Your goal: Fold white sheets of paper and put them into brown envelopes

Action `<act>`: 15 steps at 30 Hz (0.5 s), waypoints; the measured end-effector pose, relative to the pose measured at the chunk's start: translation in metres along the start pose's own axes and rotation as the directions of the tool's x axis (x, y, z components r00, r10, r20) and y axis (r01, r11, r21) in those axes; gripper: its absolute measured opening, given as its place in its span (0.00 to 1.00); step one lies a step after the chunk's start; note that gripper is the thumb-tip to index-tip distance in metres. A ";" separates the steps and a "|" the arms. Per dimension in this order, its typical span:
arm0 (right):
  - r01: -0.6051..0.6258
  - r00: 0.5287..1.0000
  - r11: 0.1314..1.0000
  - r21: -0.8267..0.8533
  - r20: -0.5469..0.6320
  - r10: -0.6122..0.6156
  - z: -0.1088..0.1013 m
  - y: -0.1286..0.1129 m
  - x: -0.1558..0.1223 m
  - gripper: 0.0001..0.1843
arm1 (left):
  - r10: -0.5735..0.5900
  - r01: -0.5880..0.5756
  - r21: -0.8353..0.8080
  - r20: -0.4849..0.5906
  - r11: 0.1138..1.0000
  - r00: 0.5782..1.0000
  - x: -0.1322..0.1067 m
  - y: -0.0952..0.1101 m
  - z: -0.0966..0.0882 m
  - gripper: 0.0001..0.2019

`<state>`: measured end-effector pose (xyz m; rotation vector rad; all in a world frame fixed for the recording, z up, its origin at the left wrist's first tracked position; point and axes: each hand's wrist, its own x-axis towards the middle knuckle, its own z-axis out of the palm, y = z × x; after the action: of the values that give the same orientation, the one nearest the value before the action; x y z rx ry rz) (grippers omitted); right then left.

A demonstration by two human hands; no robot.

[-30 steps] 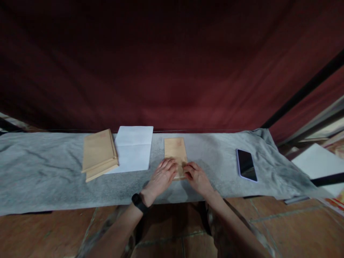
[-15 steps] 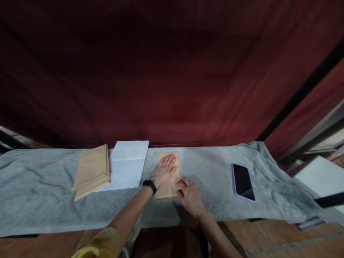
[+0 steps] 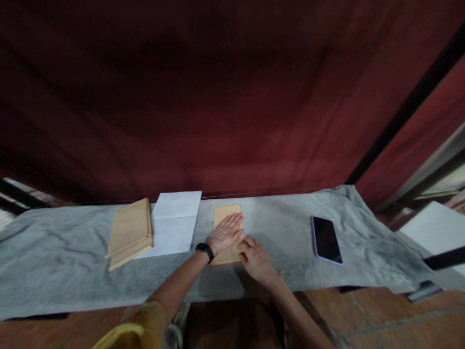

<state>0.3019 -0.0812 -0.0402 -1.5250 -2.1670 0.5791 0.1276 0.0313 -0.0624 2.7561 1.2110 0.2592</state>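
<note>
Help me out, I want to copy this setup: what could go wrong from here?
The left hand lies flat on the brown paper, which rests on soft cloth, so uneven pressing might crease it. The right hand, curled at the paper's right edge, could nudge it askew. The brown stack overlaps the white sheet with its edges not lined up, so a tug on the cloth might shift both.

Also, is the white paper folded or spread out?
Spread out: the white paper lies flat and open, a crease running across its middle, its left side partly covered by the brown paper stack.
</note>
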 end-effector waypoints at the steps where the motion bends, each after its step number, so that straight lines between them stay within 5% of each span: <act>1: 0.003 1.000 1.000 0.014 0.006 -0.003 0.000 0.001 0.000 0.13 | 0.003 -0.003 -0.003 0.009 1.000 1.000 -0.003 0.003 0.000 0.28; 8: 0.075 0.997 0.982 0.176 -0.001 -0.076 -0.007 0.009 0.003 0.13 | 0.024 -0.024 -0.013 0.058 1.000 0.998 -0.021 0.019 0.000 0.27; 15: -0.067 0.998 0.978 0.199 0.021 0.064 -0.017 0.017 0.009 0.13 | 0.063 -0.063 -0.003 0.040 0.998 0.997 -0.044 0.038 0.000 0.27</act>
<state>0.3217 -0.0657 -0.0353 -1.4923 -2.0069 0.8062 0.1252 -0.0265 -0.0603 2.7875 1.1159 0.2095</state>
